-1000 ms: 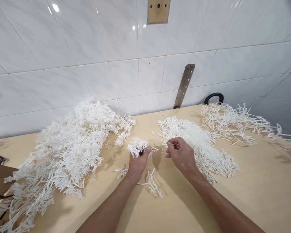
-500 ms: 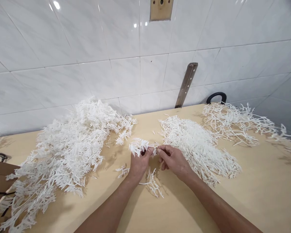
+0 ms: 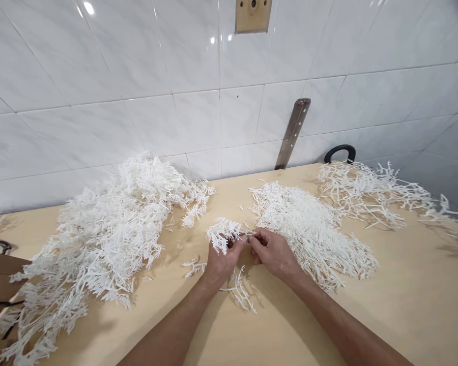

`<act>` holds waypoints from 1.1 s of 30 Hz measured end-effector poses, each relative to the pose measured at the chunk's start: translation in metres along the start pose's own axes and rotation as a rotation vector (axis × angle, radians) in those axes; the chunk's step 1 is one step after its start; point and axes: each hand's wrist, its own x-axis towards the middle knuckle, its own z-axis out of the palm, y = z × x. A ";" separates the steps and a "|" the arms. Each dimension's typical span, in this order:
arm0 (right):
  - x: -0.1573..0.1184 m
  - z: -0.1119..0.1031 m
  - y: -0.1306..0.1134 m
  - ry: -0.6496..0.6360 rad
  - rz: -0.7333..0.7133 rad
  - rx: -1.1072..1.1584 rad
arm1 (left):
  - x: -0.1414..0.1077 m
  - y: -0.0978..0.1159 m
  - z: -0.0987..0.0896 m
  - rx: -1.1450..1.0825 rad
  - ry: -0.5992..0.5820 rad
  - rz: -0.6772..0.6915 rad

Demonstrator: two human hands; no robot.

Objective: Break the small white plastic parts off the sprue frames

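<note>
- left fingers (image 3: 237, 247) and right fingers (image 3: 260, 243) both pinched tight on a white sprig (image 3: 222, 234), mid-bench (image 3: 290, 335)
- sprig pile (image 3: 114, 229) 9 o'clock, snippet heap (image 3: 305, 223) 3
- bare branches (image 3: 362, 194) 2 o'clock, kinda blocking black handle (image 3: 339, 148)

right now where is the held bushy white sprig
In the head view, the bushy white sprig is near the centre, in the left hand, between two white piles.

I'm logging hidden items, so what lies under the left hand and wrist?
Below the left hand is the table, with loose white twigs showing either side of the wrist. Directly beneath is covered; whether the twigs join there cannot be seen.
</note>
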 end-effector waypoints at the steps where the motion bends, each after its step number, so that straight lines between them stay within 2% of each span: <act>1: 0.000 0.000 0.000 -0.007 -0.002 -0.018 | 0.000 0.000 0.000 -0.011 -0.008 -0.007; 10: 0.001 0.005 0.007 -0.122 0.040 0.079 | 0.003 -0.006 -0.002 0.002 0.100 -0.037; 17: 0.002 0.002 0.011 -0.193 0.049 0.053 | 0.005 -0.006 -0.005 0.003 -0.023 -0.025; 20: 0.002 -0.001 0.012 -0.221 0.055 0.048 | 0.004 -0.007 -0.004 0.012 -0.005 0.002; 24: 0.002 -0.001 0.013 -0.215 0.052 0.082 | 0.005 -0.008 -0.002 0.037 0.065 -0.006; 33: 0.002 0.006 0.011 -0.134 0.056 0.049 | 0.007 -0.016 -0.005 0.183 0.099 -0.033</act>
